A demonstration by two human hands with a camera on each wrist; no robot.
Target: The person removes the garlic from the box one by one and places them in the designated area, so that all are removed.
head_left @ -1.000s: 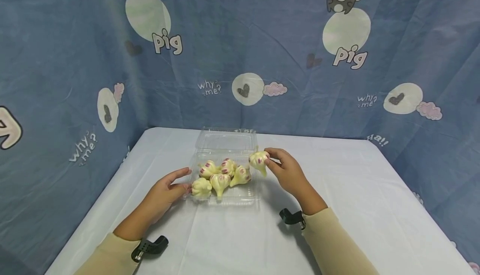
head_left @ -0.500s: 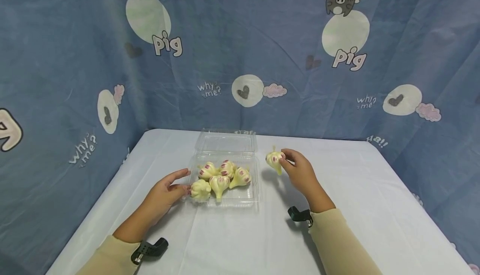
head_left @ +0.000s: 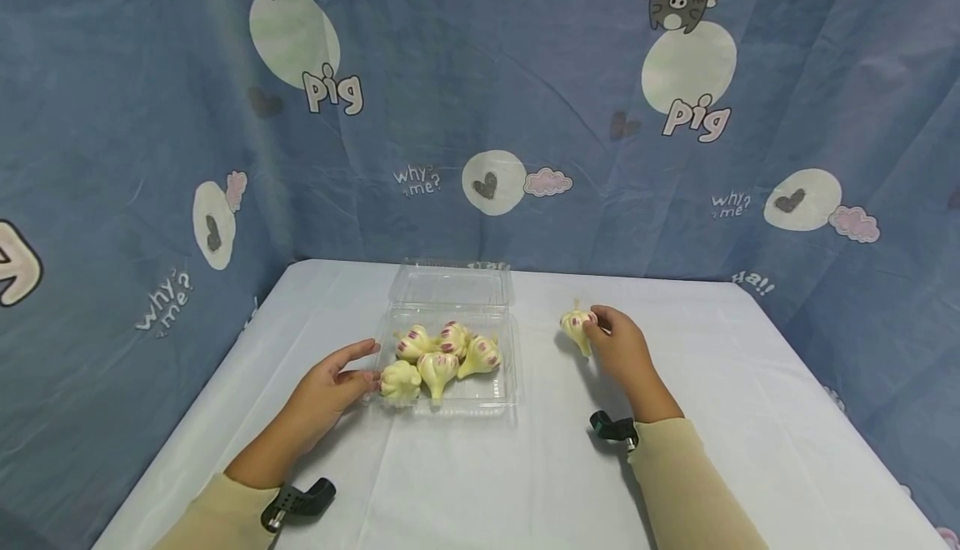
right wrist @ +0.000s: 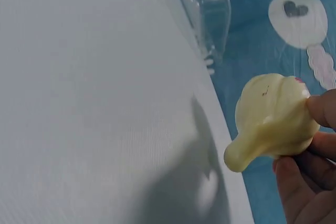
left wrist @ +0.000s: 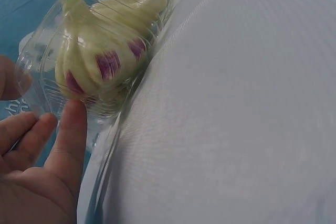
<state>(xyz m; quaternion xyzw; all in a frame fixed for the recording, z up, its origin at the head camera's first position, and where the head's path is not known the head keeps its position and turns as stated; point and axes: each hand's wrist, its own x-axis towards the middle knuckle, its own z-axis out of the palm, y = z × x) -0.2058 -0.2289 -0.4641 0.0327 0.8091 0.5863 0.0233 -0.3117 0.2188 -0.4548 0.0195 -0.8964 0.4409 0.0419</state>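
A clear plastic clamshell box (head_left: 480,392) lies with its lid (head_left: 450,285) folded back. Several pale-yellow garlic bulbs (head_left: 438,371) with purple marks sit in the box. At the box's left side is my left hand (head_left: 330,383). Its fairly straight thumb and fingers touch the wall, and in the left wrist view a bulb (left wrist: 100,59) shows through the plastic beside the thumb tip. To the right of the box, my right hand (head_left: 622,350) pinches one garlic bulb (head_left: 576,327) between thumb and fingers. In the right wrist view that bulb (right wrist: 273,114) points its stem down and left.
A white cloth covers the table (head_left: 465,483). Blue printed fabric (head_left: 420,58) hangs behind and along the left and right sides. A black strap mount (head_left: 300,498) sticks out at my left wrist, and another mount (head_left: 613,427) at my right.
My right hand has carried the garlic bulb from above the box's right side out to the right and slightly lower. My left hand stays at the box's left side.
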